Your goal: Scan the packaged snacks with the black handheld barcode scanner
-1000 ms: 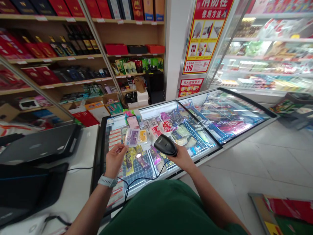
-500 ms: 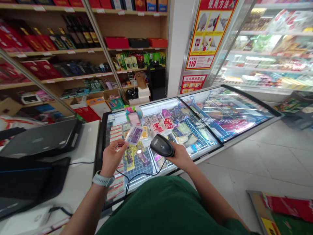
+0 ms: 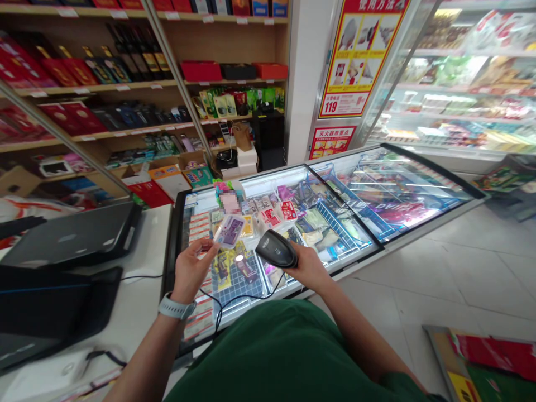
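Observation:
Between thumb and fingers, my left hand [image 3: 195, 265] pinches the near edge of a small clear packet with a purple label [image 3: 230, 230]. My right hand [image 3: 307, 267] is wrapped round a black barcode scanner [image 3: 277, 249], whose head points left towards the packet. From the scanner a black cable [image 3: 247, 297] loops down over the glass. Both hands are above a glass-topped freezer [image 3: 234, 315]. On the glass, just past the packet, lie a yellow-labelled pack [image 3: 247, 225] and red-and-white packs [image 3: 288, 210]. The contents of the purple-labelled packet are too small to make out.
A white counter [image 3: 144, 245] with a black laptop-like device [image 3: 71, 234] stands at my left. Behind the freezer are shelves [image 3: 234, 25] of bottles and boxes. A lit chiller [image 3: 460, 84] is at the back right, and a display box [image 3: 489, 363] at lower right.

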Motion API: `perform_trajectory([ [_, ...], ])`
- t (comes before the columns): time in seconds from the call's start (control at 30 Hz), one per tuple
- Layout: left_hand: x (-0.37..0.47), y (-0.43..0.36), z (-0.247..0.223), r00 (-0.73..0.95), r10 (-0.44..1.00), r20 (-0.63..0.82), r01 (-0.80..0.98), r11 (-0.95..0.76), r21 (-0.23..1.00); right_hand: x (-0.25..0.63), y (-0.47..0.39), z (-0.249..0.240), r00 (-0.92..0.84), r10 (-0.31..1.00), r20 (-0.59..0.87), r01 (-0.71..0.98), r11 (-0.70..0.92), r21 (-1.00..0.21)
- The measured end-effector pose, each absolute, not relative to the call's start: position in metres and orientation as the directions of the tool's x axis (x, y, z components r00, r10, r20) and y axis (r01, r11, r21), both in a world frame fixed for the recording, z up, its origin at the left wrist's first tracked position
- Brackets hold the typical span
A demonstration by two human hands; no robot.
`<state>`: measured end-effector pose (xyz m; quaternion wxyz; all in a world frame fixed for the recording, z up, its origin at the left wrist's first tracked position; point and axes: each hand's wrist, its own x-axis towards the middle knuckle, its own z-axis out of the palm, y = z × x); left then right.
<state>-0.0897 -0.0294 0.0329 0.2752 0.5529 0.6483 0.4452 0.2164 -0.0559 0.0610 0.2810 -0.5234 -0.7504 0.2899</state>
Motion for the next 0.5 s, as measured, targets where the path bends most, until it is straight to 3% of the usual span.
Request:
perform_trajectory([
  [0.3, -0.087, -0.029, 0.036, -0.256, 0.961, 0.104, 0.435, 0.018, 0.9, 0.217, -0.054, 0.057, -0.293, 0.949, 0.117, 0.616, 0.281, -0.736],
  [0.43, -0.099, -0.022, 0.028, -0.347, 0.938, 0.01, 0.244, 0.08, 0.967, 0.217, -0.053, 0.054, -0.281, 0.954, 0.105, 0.624, 0.265, -0.736],
  [0.5, -0.112, -0.016, 0.017, -0.425, 0.899, -0.107, 0.083, 0.156, 0.984, 0.217, -0.053, 0.053, -0.287, 0.952, 0.105, 0.618, 0.267, -0.74],
])
